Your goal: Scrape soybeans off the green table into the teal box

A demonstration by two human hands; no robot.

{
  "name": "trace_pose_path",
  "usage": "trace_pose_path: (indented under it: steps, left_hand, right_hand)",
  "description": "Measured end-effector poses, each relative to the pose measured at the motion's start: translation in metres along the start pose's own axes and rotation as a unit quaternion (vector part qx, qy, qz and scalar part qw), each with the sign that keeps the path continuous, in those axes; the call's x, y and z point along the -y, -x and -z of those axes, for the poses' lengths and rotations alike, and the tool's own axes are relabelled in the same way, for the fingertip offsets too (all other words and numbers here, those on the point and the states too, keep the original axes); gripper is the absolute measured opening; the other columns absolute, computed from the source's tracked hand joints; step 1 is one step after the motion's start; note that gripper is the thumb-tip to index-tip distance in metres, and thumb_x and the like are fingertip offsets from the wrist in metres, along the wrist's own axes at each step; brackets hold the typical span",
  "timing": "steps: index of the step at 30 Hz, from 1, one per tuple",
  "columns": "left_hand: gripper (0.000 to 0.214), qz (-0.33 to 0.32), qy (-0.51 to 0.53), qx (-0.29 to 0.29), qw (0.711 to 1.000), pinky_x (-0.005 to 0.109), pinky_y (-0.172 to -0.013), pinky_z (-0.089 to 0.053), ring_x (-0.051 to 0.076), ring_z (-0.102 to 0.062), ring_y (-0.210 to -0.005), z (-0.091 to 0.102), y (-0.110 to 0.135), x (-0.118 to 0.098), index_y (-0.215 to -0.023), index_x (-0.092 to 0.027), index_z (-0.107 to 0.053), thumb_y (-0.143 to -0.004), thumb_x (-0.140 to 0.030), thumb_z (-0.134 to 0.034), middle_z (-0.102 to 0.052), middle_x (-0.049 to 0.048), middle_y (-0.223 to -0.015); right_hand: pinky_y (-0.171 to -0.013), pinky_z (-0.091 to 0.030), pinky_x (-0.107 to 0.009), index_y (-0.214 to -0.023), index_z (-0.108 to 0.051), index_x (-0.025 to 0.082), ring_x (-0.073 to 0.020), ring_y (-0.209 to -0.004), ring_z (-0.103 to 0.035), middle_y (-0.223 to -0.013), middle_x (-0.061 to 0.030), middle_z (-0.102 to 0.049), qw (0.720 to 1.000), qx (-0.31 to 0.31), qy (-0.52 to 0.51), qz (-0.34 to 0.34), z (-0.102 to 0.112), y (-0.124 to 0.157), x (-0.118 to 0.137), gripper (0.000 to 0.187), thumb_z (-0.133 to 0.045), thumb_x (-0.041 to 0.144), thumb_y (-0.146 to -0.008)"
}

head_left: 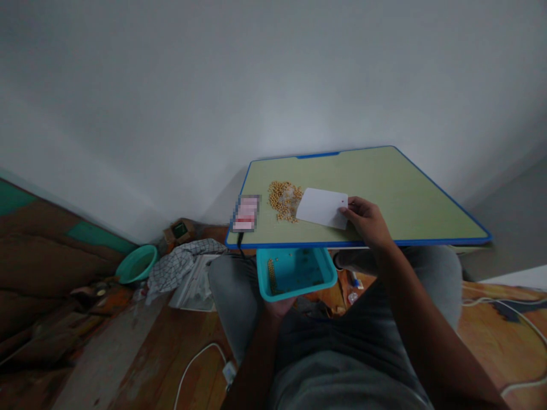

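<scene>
My right hand [364, 217] pinches the right edge of a white card [322, 208] with a small hole near that edge. The card's left edge meets a pile of pale yellow beans [280, 198], which look like soybeans, with a whitish translucent patch among them. Under the table's front edge, my left hand [281, 307] holds a turquoise plastic basin [299, 293] from below, most of its fingers hidden. Some beans lie along the basin's left side, and a few are scattered on its bottom.
The light green tabletop [405, 188] has a blue rim and stands by a white wall. A blurred-out pink object [247, 213] lies at its left edge. On the floor are a green basin [137, 263], a checked cloth [183, 265] and a white cable [192, 361].
</scene>
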State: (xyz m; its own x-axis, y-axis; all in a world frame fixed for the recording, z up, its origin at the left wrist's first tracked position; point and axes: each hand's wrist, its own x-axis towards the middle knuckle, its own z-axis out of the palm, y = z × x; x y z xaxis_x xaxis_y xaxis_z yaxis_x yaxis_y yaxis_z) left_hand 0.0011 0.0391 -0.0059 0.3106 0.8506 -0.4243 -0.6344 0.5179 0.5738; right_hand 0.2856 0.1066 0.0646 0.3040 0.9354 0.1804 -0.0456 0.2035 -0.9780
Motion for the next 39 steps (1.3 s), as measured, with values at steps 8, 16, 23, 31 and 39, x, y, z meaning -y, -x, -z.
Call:
trace_pose_path:
  steps: [8, 16, 23, 31, 39]
  left_hand:
    - [0.078, -0.012, -0.07, -0.011, 0.997, 0.067, -0.134, -0.032, 0.044, -0.049, -0.158, -0.022, 0.017, -0.01, -0.151, -0.026, -0.068, -0.105, -0.073, -0.027, -0.076, 0.0023, -0.147]
    - [0.074, -0.012, -0.093, 0.013, 0.996, 0.072, -0.131, -0.033, 0.044, -0.05, -0.157, -0.02, 0.017, -0.011, -0.134, -0.032, -0.078, -0.103, -0.076, -0.028, -0.078, 0.0017, -0.145]
    - [0.069, -0.013, -0.05, 0.001, 0.999, 0.067, -0.134, -0.032, 0.044, -0.049, -0.158, -0.01, 0.009, -0.006, -0.127, -0.03, -0.081, -0.102, -0.075, -0.034, -0.08, -0.0006, -0.14]
    - [0.075, 0.0, -0.086, 0.024, 0.996, 0.07, -0.131, -0.032, 0.046, -0.042, -0.161, -0.017, 0.018, -0.013, -0.145, -0.031, -0.074, -0.103, -0.074, -0.029, -0.075, 0.0, -0.148]
    - [0.076, 0.0, -0.117, 0.027, 0.993, 0.067, -0.134, -0.029, 0.043, -0.037, -0.165, -0.015, 0.019, -0.013, -0.147, -0.036, -0.072, -0.103, -0.075, -0.026, -0.074, -0.004, -0.15]
  right_hand:
    - [-0.065, -0.054, -0.031, -0.094, -0.072, 0.024, -0.0195, -0.071, -0.067, -0.084, -0.0024, -0.076, 1.0, -0.007, 0.025, 0.007, 0.001, 0.0, -0.004, 0.038, -0.091, 0.049, -0.073]
    - [-0.067, -0.053, -0.032, -0.094, -0.071, 0.023, -0.0202, -0.074, -0.068, -0.086, -0.0034, -0.077, 0.999, -0.001, 0.044, 0.015, 0.0, 0.0, -0.001, 0.037, -0.089, 0.05, -0.074]
    - [-0.065, -0.053, -0.032, -0.095, -0.071, 0.023, -0.0203, -0.073, -0.068, -0.087, -0.0043, -0.078, 0.999, 0.009, 0.047, 0.012, 0.001, 0.001, -0.001, 0.038, -0.088, 0.051, -0.076]
    - [-0.063, -0.054, -0.031, -0.093, -0.071, 0.024, -0.0198, -0.071, -0.067, -0.084, -0.0029, -0.077, 0.999, 0.005, 0.036, 0.006, 0.0, 0.001, -0.001, 0.036, -0.089, 0.049, -0.075]
    - [-0.063, -0.05, -0.03, -0.09, -0.069, 0.024, -0.0194, -0.072, -0.065, -0.082, -0.0026, -0.074, 0.999, 0.001, 0.035, 0.014, -0.001, 0.001, 0.001, 0.034, -0.088, 0.047, -0.073]
